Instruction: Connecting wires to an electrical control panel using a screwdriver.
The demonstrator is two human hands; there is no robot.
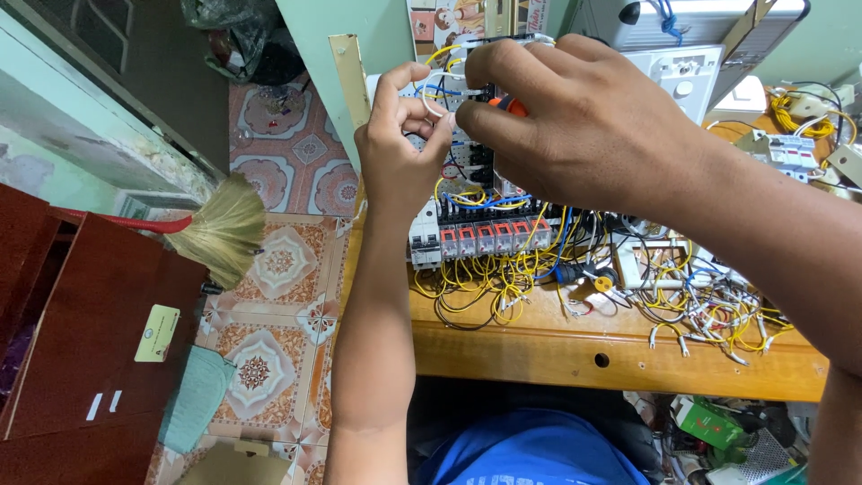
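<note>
left hand (401, 135) pinching white wire (429, 101) — right hand (575, 112) perhaps gripping screwdriver (508, 105)

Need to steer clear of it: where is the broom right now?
Head view, left side: the broom lies over the tiled floor, between the brown cabinet and the wooden bench.

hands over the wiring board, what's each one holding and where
Left hand pinches a white wire at its loop. Right hand grips an orange-handled tool by the handle, mostly hidden.
</note>
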